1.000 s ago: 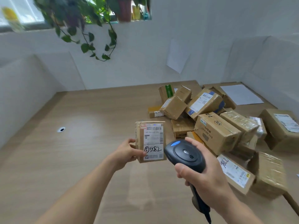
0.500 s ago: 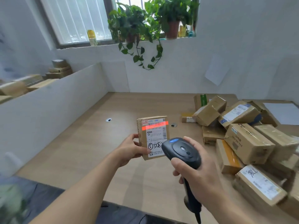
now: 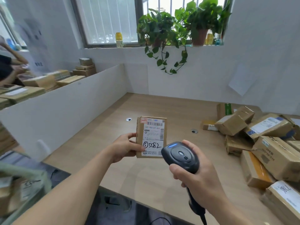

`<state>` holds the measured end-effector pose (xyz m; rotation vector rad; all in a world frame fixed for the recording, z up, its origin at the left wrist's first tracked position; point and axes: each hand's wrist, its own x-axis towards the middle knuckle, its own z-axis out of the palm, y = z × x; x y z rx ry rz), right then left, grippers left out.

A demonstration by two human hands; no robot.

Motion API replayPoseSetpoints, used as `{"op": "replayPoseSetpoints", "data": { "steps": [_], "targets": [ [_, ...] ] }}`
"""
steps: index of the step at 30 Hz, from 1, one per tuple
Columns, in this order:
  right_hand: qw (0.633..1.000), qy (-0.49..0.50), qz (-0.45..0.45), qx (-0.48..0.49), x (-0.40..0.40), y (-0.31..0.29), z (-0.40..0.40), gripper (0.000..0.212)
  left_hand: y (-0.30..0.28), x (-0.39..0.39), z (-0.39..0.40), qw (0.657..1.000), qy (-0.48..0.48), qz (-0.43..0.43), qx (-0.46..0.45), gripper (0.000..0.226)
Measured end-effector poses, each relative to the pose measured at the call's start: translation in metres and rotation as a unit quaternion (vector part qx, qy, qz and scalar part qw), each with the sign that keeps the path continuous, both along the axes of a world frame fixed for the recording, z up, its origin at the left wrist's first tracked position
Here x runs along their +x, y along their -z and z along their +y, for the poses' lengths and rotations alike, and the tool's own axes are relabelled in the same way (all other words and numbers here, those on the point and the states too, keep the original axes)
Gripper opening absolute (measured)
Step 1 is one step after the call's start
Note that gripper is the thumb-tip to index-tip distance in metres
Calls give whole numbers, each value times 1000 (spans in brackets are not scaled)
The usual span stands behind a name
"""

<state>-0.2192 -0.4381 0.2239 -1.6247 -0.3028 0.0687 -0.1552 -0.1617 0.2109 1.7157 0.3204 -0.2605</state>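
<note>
Above the table's (image 3: 154, 179) near edge, we pinch the small parcel (image 3: 151, 137) upright in our left hand (image 3: 125, 148), label toward us, so the scanner (image 3: 180, 155) gripped in our right hand (image 3: 199, 181) can read its barcode (image 3: 154, 123).

A parcel-sorting office: labelled cartons (image 3: 266, 143) heaped on partitioned desks (image 3: 162, 176).

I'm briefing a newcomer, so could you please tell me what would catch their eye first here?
The parcel marked 5082, held up mid-frame by the left hand, with the black scanner in the right hand beside it. Then the heap of boxes at far right, and plants on the windowsill.
</note>
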Motion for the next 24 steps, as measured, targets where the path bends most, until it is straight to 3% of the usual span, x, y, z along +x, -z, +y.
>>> {"op": "replayPoseSetpoints", "data": {
  "steps": [3, 7, 11, 20, 24],
  "targets": [
    [998, -23, -22, -56, -6, -1, 32, 72, -13, -9, 46, 997, 50, 40, 33, 82],
    [986, -70, -66, -136, -15, -5, 73, 66, -36, -20, 107, 985, 112, 82, 100, 55],
    [976, -99, -99, -166, -21, -6, 112, 66, -53, -31, 161, 977, 123, 97, 148, 64],
    [979, -138, -104, -105, -30, -1, 185, 77, -60, -70, 240, 978, 84, 110, 156, 70],
    [987, -144, -69, -32, -32, 5, 214, 81, -52, -103, 275, 984, 3, 89, 151, 82]
  ]
}}
